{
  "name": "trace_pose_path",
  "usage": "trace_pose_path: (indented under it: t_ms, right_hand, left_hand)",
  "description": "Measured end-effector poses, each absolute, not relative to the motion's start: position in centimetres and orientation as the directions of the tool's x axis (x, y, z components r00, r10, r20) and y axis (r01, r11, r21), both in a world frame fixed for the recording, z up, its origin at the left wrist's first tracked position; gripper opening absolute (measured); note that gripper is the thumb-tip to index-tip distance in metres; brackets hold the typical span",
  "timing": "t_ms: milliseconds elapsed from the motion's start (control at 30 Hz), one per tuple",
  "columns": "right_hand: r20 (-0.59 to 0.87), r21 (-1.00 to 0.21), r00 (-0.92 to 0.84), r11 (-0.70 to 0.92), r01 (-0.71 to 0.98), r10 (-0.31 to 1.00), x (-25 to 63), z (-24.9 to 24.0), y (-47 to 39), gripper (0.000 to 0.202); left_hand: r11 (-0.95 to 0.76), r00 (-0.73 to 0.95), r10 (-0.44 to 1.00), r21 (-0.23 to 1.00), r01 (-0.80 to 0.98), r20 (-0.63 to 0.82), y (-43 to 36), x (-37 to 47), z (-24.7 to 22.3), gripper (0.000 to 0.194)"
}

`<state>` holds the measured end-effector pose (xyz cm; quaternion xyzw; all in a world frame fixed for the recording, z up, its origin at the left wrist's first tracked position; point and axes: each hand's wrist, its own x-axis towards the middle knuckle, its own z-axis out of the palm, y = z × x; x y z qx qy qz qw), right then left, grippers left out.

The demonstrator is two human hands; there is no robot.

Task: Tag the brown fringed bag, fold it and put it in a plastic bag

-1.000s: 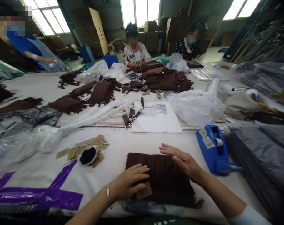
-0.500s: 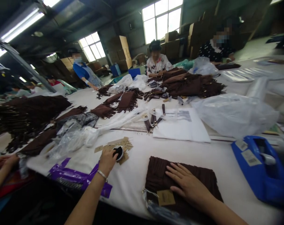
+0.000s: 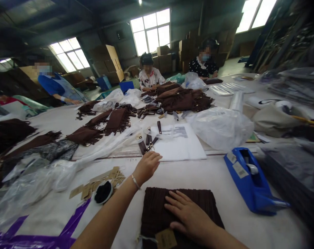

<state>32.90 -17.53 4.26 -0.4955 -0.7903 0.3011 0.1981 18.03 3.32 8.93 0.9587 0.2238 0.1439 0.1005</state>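
The dark brown fabric piece (image 3: 157,211) lies at the lower centre of the frame on the counter (image 3: 250,230), under the right hand (image 3: 190,218), its grip spread apart. Mid-frame, the left hand (image 3: 146,167) is near the dark straps (image 3: 149,140); I cannot tell its grip.

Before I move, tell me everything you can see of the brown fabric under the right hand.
The brown fabric is dark, soft-looking and roughly rectangular, lying flat on the pale table, with fine folds or strands across its upper part. The right hand rests on it, fingers spread. A tan tag lies on its lower part, a pale string by its left edge. Its near edge is out of frame.
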Motion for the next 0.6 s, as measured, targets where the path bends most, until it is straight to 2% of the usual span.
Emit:
trace_pose_path:
  t_ms: [67,133,333,500,600]
  right_hand:
    - [0.021,-0.682,-0.413,0.315,0.660,0.911,33.0,4.3,-17.5,0.057]
    - [0.023,-0.690,-0.398,0.303,0.657,0.917,33.0,4.3,-17.4,0.056]
    - [0.014,-0.715,-0.397,0.287,0.637,0.918,33.1,3.8,-17.1,0.047]
    - [0.024,-0.788,-0.359,0.239,0.567,0.933,33.6,5.0,-17.2,0.040]
    - [0.194,-0.777,-0.182,0.264,0.571,0.964,34.8,7.1,-15.9,0.036]
  left_hand:
    - [-0.887,0.884,0.442,0.222,0.405,0.155,5.0,21.5,7.5,0.029]
    - [-0.862,0.865,0.489,0.213,0.459,0.114,6.9,23.4,6.1,0.024]
    - [-0.801,0.799,0.584,0.258,0.540,0.142,10.8,23.1,4.6,0.012]
    - [-0.748,0.740,0.647,0.339,0.571,0.182,9.5,22.4,4.9,0.036]
    - [-0.774,0.750,0.616,0.366,0.517,0.243,7.1,22.5,5.6,0.043]
